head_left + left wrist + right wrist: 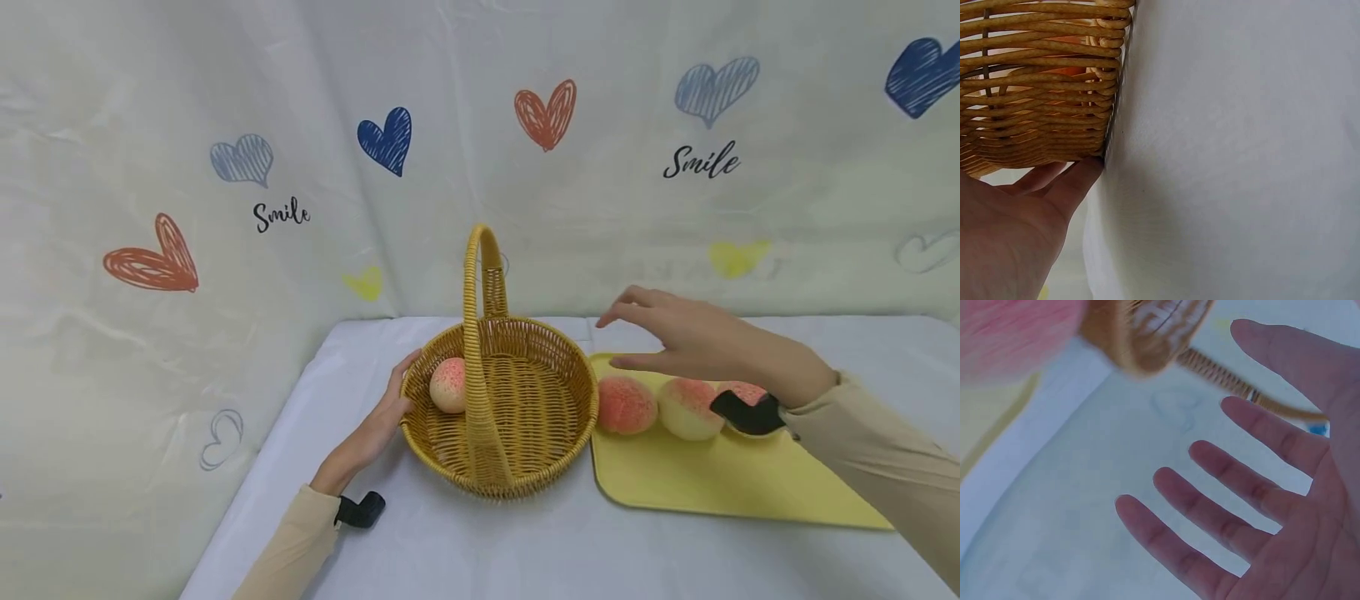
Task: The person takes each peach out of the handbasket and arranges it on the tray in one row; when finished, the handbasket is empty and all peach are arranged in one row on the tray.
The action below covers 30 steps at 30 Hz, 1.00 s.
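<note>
A round wicker basket (532, 408) with a tall arched handle (472, 350) stands on the table, one pink-and-cream peach (447, 386) inside at its left. My left hand (378, 427) rests against the basket's left side; in the left wrist view its fingers (1075, 184) touch the woven wall low down, near the cloth. Over the back edge of a yellow tray (675, 483), my right hand (686, 337) is raised with fingers spread and holds nothing. Below it, a row of peaches lies on the tray: a redder one (627, 405), a paler one (686, 410) and one partly hidden by the wrist (742, 389).
White cloth (540, 550) covers the table. The tray's left edge sits right beside the basket. Behind stands a pale curtain (450, 67) printed with hearts and "Smile" lettering. Each wrist wears a black strap with a small mount (363, 510).
</note>
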Each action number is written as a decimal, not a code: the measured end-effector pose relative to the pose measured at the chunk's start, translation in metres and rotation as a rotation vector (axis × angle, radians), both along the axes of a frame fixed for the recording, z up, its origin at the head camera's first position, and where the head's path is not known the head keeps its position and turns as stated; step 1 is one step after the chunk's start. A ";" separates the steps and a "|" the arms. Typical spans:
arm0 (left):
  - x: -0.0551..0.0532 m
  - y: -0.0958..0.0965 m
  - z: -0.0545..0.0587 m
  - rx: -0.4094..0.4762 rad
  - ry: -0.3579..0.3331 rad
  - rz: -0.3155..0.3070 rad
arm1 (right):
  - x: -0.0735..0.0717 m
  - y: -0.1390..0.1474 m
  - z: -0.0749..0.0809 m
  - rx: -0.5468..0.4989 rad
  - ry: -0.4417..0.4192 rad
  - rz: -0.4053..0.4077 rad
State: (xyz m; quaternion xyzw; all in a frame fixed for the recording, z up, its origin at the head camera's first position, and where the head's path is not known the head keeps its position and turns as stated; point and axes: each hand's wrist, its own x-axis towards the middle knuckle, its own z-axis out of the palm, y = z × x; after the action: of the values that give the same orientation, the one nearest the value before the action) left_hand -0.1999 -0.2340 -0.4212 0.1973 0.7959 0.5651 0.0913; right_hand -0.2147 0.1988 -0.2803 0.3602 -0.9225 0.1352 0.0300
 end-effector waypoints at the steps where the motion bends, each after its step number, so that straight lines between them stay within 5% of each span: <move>1: 0.001 0.000 0.000 0.000 -0.001 0.001 | -0.002 -0.012 0.003 0.006 0.004 0.033; 6: 0.000 0.001 0.000 0.004 -0.003 -0.006 | -0.018 -0.066 0.007 0.030 -0.013 0.187; 15: 0.000 -0.002 0.001 -0.015 0.003 0.010 | -0.045 -0.139 -0.015 0.081 -0.051 0.349; 23: 0.000 -0.003 0.003 -0.018 0.007 0.007 | -0.068 -0.176 -0.034 0.012 -0.232 0.446; 30: -0.003 -0.001 0.001 -0.021 -0.008 0.009 | -0.069 -0.193 -0.049 0.043 -0.300 0.463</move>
State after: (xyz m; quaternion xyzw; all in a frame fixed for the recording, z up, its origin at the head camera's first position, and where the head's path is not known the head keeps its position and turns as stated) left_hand -0.2026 -0.2346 -0.4197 0.1905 0.8023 0.5578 0.0939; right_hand -0.2840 0.0054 -0.3293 0.5380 -0.8124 0.1707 -0.1464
